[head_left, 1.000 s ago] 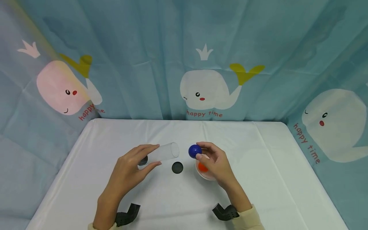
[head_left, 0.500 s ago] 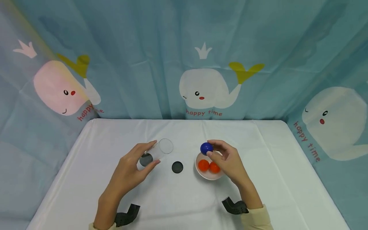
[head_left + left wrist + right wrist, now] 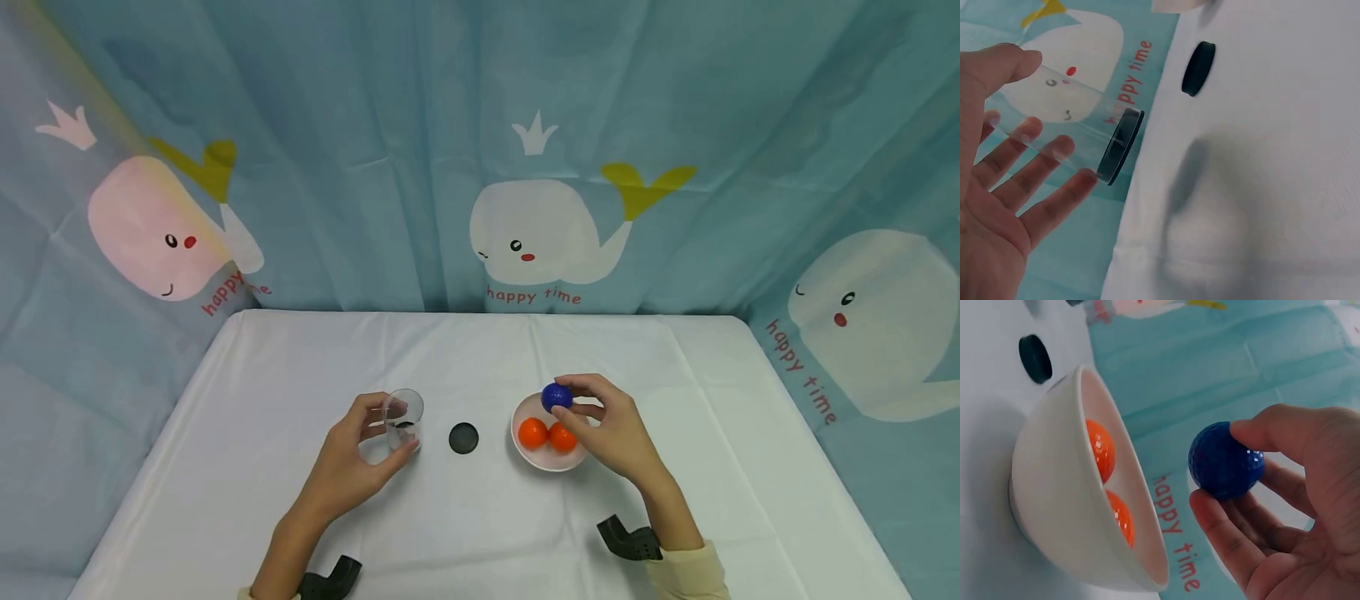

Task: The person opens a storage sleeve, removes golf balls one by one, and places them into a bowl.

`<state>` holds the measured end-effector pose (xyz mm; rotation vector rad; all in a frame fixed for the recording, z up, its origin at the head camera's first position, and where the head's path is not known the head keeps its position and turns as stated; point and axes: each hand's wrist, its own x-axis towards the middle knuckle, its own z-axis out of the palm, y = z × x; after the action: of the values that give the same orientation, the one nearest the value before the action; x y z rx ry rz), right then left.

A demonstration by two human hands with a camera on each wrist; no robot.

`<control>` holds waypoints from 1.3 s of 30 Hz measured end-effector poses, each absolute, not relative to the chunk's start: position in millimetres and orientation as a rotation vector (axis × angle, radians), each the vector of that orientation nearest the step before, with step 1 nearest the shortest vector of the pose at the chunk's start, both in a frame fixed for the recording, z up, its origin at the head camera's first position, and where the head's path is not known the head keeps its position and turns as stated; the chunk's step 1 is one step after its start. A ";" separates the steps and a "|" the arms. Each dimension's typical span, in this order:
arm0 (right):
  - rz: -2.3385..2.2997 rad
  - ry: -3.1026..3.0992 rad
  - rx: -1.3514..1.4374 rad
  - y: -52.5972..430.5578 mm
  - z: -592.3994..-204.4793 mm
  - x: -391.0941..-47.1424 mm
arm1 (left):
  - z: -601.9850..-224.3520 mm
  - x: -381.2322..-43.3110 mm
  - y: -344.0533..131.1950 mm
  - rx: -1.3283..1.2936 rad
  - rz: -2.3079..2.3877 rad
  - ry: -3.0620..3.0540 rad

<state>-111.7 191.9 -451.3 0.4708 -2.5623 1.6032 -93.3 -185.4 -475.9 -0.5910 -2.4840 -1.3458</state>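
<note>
My left hand grips a clear plastic tube between thumb and fingers. The tube stands roughly upright, raised off the table, its open end up. In the left wrist view a black cap closes its lower end. Between thumb and fingertips, my right hand pinches a dark blue golf ball. That ball is above the far side of a white bowl, near its rim. Inside the bowl lie two shiny orange balls, one orange ball on the left and another orange ball beside it.
A loose black cap lies flat on the white tablecloth between the tube and the bowl. A blue curtain printed with whales surrounds the table's back and sides. Black wrist mounts sit on both arms.
The tube has turned from tilted rightward to nearly upright in my left hand. My right hand has carried the blue golf ball rightward, away from the tube's mouth to above the bowl.
</note>
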 end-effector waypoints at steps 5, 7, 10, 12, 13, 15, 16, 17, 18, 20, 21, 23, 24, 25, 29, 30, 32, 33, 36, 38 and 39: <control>1.512 -2.571 0.503 190.4 -454.6 -111.0 | -485.4 -96.1 -191.0 -0.569 -1.369 -2.537; 1.460 -2.591 0.515 190.1 -455.6 -110.7 | -488.0 -96.5 -192.1 -0.563 -1.374 -2.558; 1.374 -2.628 0.546 189.1 -456.3 -110.1 | -491.9 -96.3 -192.6 -0.566 -1.401 -2.590; 1.313 -2.643 0.570 188.3 -456.1 -109.8 | -493.7 -96.1 -191.8 -0.577 -1.415 -2.612; 1.283 -2.649 0.582 187.9 -455.8 -109.6 | -494.4 -96.1 -191.4 -0.582 -1.422 -2.624; 1.242 -2.653 0.596 187.3 -455.3 -109.1 | -495.7 -96.2 -190.9 -0.579 -1.422 -2.645; 1.231 -2.653 0.600 186.9 -455.1 -108.8 | -496.0 -96.3 -190.9 -0.572 -1.425 -2.654; 1.227 -2.653 0.601 186.6 -455.0 -108.5 | -496.5 -96.5 -191.2 -0.561 -1.431 -2.660; 1.222 -2.653 0.601 186.3 -454.9 -108.2 | -497.0 -96.7 -191.8 -0.553 -1.439 -2.662; 1.233 -2.657 0.597 185.9 -454.9 -107.6 | -497.7 -97.1 -193.2 -0.542 -1.456 -2.663; 1.241 -2.659 0.595 185.6 -455.0 -107.4 | -498.0 -97.3 -193.9 -0.546 -1.465 -2.659; 1.255 -2.667 0.592 185.3 -455.7 -107.3 | -498.6 -97.9 -195.6 -0.560 -1.479 -2.654; 1.259 -2.674 0.592 185.3 -456.1 -107.4 | -498.8 -97.9 -196.2 -0.564 -1.485 -2.650; 1.265 -2.682 0.591 185.4 -456.4 -107.6 | -499.4 -98.1 -196.7 -0.564 -1.493 -2.650; 1.229 -2.697 0.609 187.4 -455.6 -108.1 | -500.6 -98.3 -197.1 -0.555 -1.508 -2.658; 1.223 -2.690 0.608 188.6 -454.4 -108.0 | -501.2 -98.6 -196.8 -0.554 -1.508 -2.661; 1.201 -2.671 0.594 191.8 -451.8 -107.8 | -501.6 -98.9 -196.2 -0.551 -1.513 -2.665; 1.194 -2.658 0.585 193.7 -450.5 -107.5 | -501.9 -98.9 -196.0 -0.550 -1.512 -2.669; 1.183 -2.634 0.551 199.0 -448.7 -107.3 | -502.8 -98.8 -196.0 -0.541 -1.521 -2.670; 1.168 -2.627 0.541 201.9 -448.9 -107.5 | -502.7 -98.2 -196.1 -0.531 -1.542 -2.673; 1.165 -2.624 0.538 203.2 -449.2 -107.6 | -503.0 -97.8 -196.2 -0.526 -1.550 -2.677</control>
<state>-107.6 203.2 -449.2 0.5383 -2.6241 1.1654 -97.8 -196.2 -503.0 -0.5264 -2.6767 -1.5499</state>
